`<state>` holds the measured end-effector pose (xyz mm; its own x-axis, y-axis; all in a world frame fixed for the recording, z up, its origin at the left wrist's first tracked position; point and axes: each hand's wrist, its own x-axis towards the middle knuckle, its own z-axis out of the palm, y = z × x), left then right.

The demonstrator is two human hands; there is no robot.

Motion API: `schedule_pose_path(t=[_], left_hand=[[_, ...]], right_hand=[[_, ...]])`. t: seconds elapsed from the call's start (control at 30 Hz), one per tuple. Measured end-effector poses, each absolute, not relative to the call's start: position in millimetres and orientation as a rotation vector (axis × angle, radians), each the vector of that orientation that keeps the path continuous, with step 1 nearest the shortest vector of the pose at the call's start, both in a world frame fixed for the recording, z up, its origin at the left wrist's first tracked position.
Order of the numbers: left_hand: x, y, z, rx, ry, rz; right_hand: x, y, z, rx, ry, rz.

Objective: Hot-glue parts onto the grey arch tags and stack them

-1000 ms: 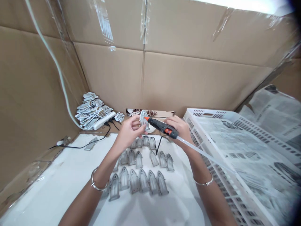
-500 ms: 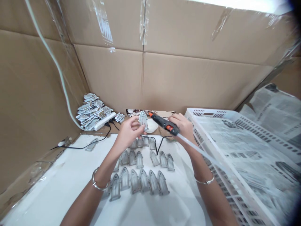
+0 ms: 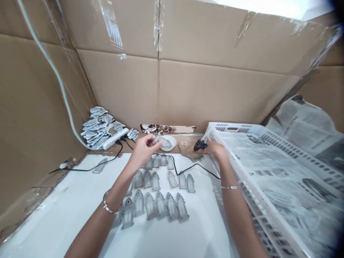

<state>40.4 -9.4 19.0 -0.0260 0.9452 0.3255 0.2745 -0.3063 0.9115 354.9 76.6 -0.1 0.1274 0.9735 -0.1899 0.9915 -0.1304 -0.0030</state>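
While pinching a small arched piece [image 3: 160, 140] at twelve o'clock, left hand [image 3: 142, 150] tilts it flat; right hand [image 3: 216, 148] clenched on glue gun [image 3: 200, 144] at two o'clock, parked clear of rows [image 3: 158, 200].

glue gun [image 3: 200, 145] lowered beside crate [image 3: 231, 127], arched piece [image 3: 160, 140] tilted flat

1. Two hands: left hand [image 3: 142, 150], right hand [image 3: 216, 148]
2. One glue gun [image 3: 200, 145]
3. One arch-shaped grey piece [image 3: 161, 140] held up; three rows of the same pieces [image 3: 157, 195] on the bench, exact number unclear
4. One white crate [image 3: 242, 130]
5. One small white dish [image 3: 170, 142]
6. One power strip [image 3: 116, 138]
7. Two bangles [image 3: 107, 208], one on each wrist
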Motion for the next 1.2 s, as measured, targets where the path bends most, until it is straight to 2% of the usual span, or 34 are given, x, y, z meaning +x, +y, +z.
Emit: schedule_pose_path(t=[0.13, 0.23, 0.33, 0.43, 0.57, 1.2], left_hand=[[40.6, -6.3, 16.2, 1.578, 1.295, 1.356], [39.5, -2.5, 14.9, 1.496, 1.274, 1.360], [37.5, 0.6, 15.0, 1.412, 1.261, 1.358], [36.9, 1.2, 16.8, 1.335, 1.245, 1.356], [39.8, -0.5, 19.2, 1.268, 1.205, 1.400], [41.6, -0.5, 14.5, 1.346, 1.141, 1.415]], right_hand=[[346.2, 58.6, 17.4, 2.350, 2.217, -0.041], [327.9, 45.1, 29.9, 2.346, 2.640, -0.169], [303.5, 32.3, 36.7, 2.160, 3.131, -0.330], [282.3, 20.8, 39.4, 1.856, 3.347, -0.305], [271.1, 13.6, 40.1, 1.686, 3.449, -0.184], [272.6, 16.6, 30.4, 1.609, 3.493, 0.080]])
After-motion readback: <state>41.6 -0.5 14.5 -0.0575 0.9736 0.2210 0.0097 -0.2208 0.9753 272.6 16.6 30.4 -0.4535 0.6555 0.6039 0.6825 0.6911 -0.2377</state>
